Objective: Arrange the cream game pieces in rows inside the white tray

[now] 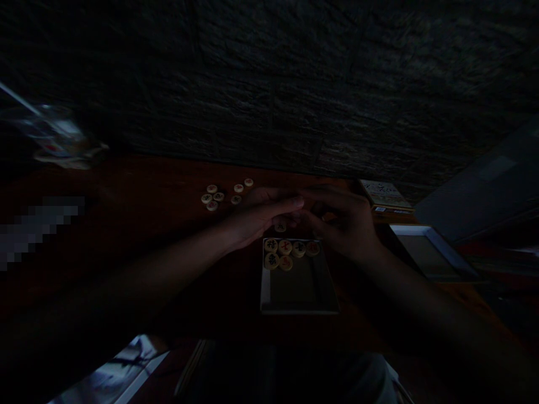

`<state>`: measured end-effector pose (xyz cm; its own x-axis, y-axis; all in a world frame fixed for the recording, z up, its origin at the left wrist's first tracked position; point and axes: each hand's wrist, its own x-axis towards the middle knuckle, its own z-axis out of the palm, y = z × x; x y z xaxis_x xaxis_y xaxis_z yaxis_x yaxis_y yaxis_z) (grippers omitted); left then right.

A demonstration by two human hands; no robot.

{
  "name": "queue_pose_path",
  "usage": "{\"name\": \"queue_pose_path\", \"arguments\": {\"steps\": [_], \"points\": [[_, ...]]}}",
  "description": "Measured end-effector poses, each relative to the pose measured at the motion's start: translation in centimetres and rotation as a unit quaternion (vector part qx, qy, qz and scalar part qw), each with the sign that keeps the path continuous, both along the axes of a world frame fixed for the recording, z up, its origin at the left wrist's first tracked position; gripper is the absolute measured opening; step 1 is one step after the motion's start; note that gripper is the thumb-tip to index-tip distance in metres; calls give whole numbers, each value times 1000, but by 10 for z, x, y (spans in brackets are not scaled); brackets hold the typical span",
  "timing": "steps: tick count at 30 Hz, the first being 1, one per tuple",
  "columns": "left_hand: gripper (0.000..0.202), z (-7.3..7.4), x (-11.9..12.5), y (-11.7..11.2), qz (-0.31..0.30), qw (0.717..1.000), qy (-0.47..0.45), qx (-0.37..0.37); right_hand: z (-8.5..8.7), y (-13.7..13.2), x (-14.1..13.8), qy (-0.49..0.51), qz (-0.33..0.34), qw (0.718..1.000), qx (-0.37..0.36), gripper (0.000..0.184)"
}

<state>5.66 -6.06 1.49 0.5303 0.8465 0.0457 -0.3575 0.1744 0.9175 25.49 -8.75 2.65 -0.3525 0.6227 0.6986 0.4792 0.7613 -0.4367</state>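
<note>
My left hand [269, 209] reaches in from the left, thumb stretched out to the right and fingers partly hidden. My right hand [343, 216] arches opposite it, thumb and forefinger apart. Their fingertips meet or overlap just beyond a shallow open box [301, 292]. Below the left fingers shows a round xiangqi piece [280, 226]; whether a hand touches it is too dark to tell. Inside the box, several xiangqi pieces [285, 247] with red or black characters lie along the far side, with two more, such as a red-marked piece [286, 262], in a second row.
Loose xiangqi pieces [211, 197] lie on the dark wooden table [138, 185] left of my hands. A plastic cup with a straw [59, 134] stands far left. On the right are a printed box [385, 193] and an open tray-like lid [429, 252]. A stone wall [269, 112] rises behind.
</note>
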Motion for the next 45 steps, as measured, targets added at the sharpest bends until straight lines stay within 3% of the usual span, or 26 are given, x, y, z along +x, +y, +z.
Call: {"name": "queue_pose_path", "arguments": {"steps": [45], "points": [[27, -1, 0, 1, 3, 1000, -8, 12, 1, -1, 0, 6, -2, 1000, 6, 35]]}}
